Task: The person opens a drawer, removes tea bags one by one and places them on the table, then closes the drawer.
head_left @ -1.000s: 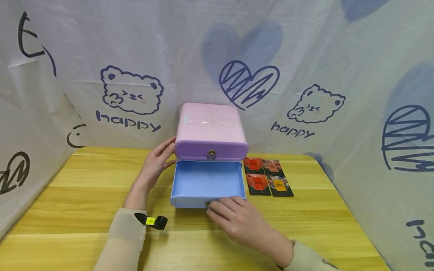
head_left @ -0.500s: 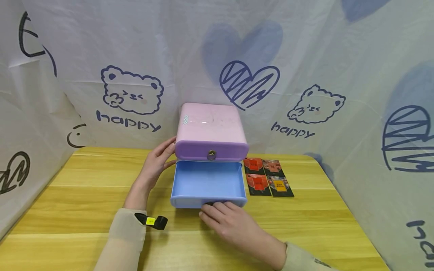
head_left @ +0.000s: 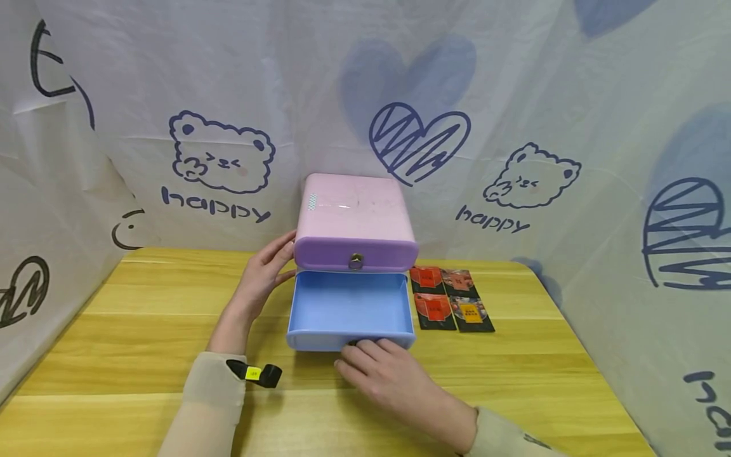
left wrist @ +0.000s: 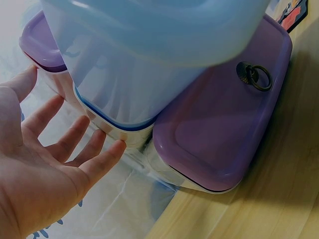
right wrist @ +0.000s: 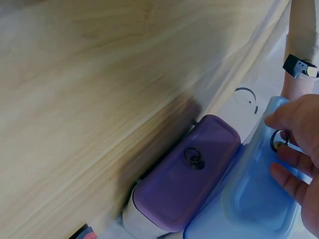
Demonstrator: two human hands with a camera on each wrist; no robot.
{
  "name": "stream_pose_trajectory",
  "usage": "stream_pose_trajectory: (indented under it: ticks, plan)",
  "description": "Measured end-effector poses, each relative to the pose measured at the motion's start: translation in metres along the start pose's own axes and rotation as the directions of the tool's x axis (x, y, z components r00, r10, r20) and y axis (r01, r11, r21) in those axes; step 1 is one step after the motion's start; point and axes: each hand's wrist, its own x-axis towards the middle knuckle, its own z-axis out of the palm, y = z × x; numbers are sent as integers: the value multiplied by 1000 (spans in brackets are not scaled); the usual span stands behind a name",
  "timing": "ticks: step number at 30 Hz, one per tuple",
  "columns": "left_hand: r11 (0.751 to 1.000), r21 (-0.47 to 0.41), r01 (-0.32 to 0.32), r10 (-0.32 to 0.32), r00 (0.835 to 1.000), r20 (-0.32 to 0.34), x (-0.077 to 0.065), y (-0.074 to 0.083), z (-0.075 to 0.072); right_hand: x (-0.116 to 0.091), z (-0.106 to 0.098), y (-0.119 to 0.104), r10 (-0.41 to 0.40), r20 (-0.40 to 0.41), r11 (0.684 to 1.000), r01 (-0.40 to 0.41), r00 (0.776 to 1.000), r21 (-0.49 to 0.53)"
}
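Note:
A small pink chest [head_left: 356, 206] with purple drawer fronts stands at the back of the table. Its blue drawer [head_left: 351, 308] is pulled out and its inside is bare. The left hand [head_left: 258, 279] touches the chest's left side, with fingers spread and nearly straight in the left wrist view. At the blue drawer's front is the right hand [head_left: 382, 374]. Its fingers curl around the ring pull [right wrist: 278, 141], thumb on one side and fingertips on the other; the hand partly hides the ring in the head view.
Several black and red packets [head_left: 451, 298] lie in two rows right of the chest. Below the blue drawer, a lower purple drawer [right wrist: 187, 179] with a ring is pushed in. A printed cloth [head_left: 320, 82] hangs behind the wooden table [head_left: 143, 355].
Since a second ago, the right hand has shifted slightly left and down along the blue drawer's front. The drawer and the left hand have stayed in place.

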Motion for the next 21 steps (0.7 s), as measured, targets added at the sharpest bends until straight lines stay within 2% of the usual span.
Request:
stream_pose_trajectory:
  ticks: [6, 15, 21]
  plan:
    - [1000, -2, 9, -9, 1000, 0, -2, 3, 1, 2, 1, 1, -5, -17, 1000, 5, 1000, -12]
    - [1000, 6, 12, -12, 1000, 11, -12, 22, 7, 2, 5, 6, 0, -47, 1000, 1, 999, 30]
    - [1000, -7, 14, -14, 1000, 11, -8, 16, 4, 3, 7, 11, 22, -76, 998, -18, 997, 61]
